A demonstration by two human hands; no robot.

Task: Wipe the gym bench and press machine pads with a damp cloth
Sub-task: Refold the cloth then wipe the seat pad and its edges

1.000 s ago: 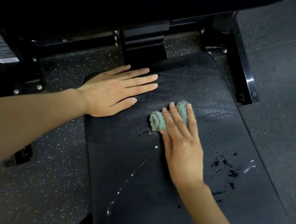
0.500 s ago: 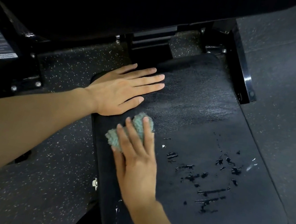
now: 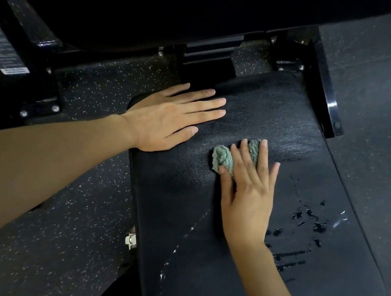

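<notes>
Left of the pad (image 3: 213, 290), we see a black steel frame (image 3: 45, 90) with bright bolts (image 3: 55, 108) and a printed label (image 3: 1, 42) whose text is too blurred for us to read. Below it lies dark rubber floor (image 3: 61, 242) flecked with pale specks. A small pale metal fitting (image 3: 130, 239) sits against the pad's left edge.

On the pad's far left corner the left hand (image 3: 168, 118) lies palm down, its fingers straight and close together, holding nothing. The pad itself is long, black and rounded at the corners, with a fine leathery grain that shines at the far end. A thin line of pale flecks runs down its near half.

Near the middle of the pad's width, just right of the left hand and apart from it, the cloth (image 3: 224, 158) is a bunched, nubby, grey-green wad. The right hand (image 3: 248, 193) presses it flat to the pad with straight, slightly spread fingers; the thumb lies along the cloth's near edge, and the wad shows past the fingertips and between them.

Right of that hand, glossy drops and streaks of water (image 3: 311, 217) bead on the pad's surface. Off the pad's far right corner stands a glossy black bracket (image 3: 323, 101), with plain grey matting (image 3: 383, 125) beyond it.
</notes>
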